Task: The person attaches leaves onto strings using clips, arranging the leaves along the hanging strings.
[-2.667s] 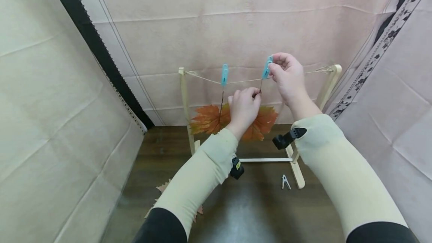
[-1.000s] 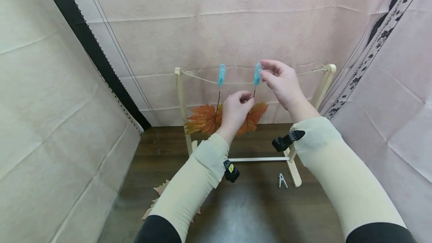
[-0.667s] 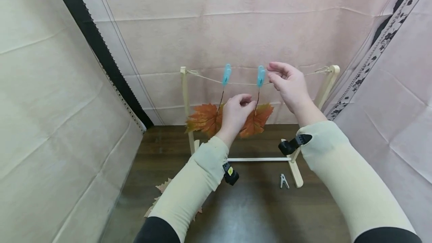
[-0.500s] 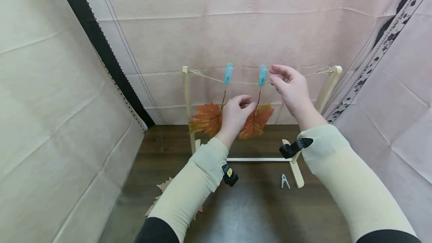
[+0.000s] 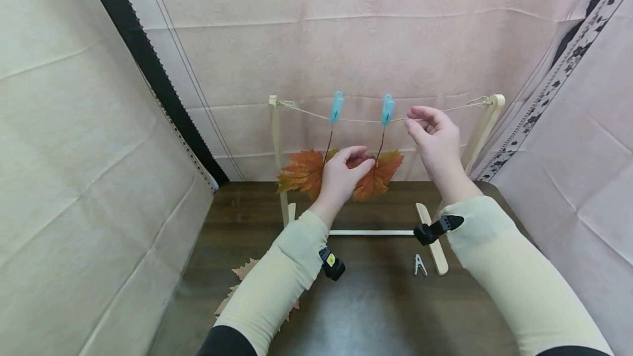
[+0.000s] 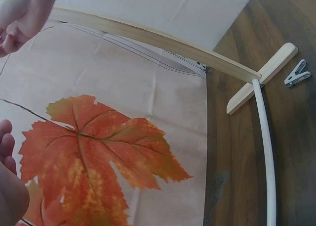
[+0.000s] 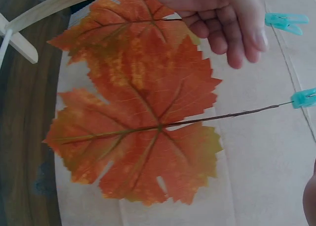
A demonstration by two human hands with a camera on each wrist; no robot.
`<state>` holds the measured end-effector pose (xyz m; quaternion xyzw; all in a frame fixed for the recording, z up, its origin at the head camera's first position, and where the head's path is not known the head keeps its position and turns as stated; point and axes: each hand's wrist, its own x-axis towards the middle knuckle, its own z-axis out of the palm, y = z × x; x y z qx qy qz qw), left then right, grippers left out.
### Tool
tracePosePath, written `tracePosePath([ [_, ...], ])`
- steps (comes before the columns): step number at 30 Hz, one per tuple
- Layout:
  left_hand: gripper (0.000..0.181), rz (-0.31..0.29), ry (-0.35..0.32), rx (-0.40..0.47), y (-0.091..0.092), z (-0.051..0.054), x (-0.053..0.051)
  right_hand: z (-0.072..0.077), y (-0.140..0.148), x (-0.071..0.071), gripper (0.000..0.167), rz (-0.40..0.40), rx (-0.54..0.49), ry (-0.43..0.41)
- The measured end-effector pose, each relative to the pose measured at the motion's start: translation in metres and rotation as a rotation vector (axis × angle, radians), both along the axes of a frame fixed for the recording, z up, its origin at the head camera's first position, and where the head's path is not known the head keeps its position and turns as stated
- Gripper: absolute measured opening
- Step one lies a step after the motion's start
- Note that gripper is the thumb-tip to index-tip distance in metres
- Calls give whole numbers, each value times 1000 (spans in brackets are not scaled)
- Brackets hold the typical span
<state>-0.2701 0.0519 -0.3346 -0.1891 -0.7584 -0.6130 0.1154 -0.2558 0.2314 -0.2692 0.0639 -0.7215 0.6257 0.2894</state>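
Note:
Two orange maple leaves hang by their dark stems from a string, a left leaf (image 5: 301, 172) and a right leaf (image 5: 379, 176). Blue clothespins, left (image 5: 337, 106) and right (image 5: 388, 110), clip their stems there. My left hand (image 5: 342, 176) is in front of the leaves with relaxed fingers and covers part of them; whether it touches the right leaf I cannot tell. My right hand (image 5: 437, 139) hovers right of the right clothespin, near the string, its fingers loosely bent around nothing. The right wrist view shows the right leaf's stem (image 7: 237, 113) reaching its clothespin (image 7: 303, 98).
A wooden frame holds the string between its left post (image 5: 277, 147) and right post (image 5: 482, 133), with a white rod (image 5: 371, 233) below. A grey clothespin (image 5: 419, 265) lies on the table by the frame's right foot (image 5: 439, 257). Pale leaf edges (image 5: 243, 270) show beneath my left sleeve.
My right hand has let go of the right clothespin and moved right and down. My left hand has released the right leaf's stem and lowered. The leaf now hangs from its clothespin.

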Motion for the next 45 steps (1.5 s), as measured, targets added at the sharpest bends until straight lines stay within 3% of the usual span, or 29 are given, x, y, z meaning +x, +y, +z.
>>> tracePosePath([
  [4,33,-23,-42,30,-3,-6,2,-8,3,3,31,-18,48,-20],
  [8,33,-34,-37,11,-7,-12,4,-16,4,4,34,-13,40,-19],
  [16,36,-53,-74,-52,-16,-27,13,-35,0,8,28,1,-35,-8],
  [22,34,-84,-42,-145,-25,-43,14,-57,-6,10,26,6,-146,-21],
  [28,36,-115,-38,-163,-33,-51,13,-81,-9,9,25,14,-188,-44],
  [34,35,-116,-41,-198,-37,-59,14,-96,-9,12,28,2,-174,-82],
  [45,32,-103,-128,-213,-50,-75,18,-124,-13,19,31,8,-220,-134],
])
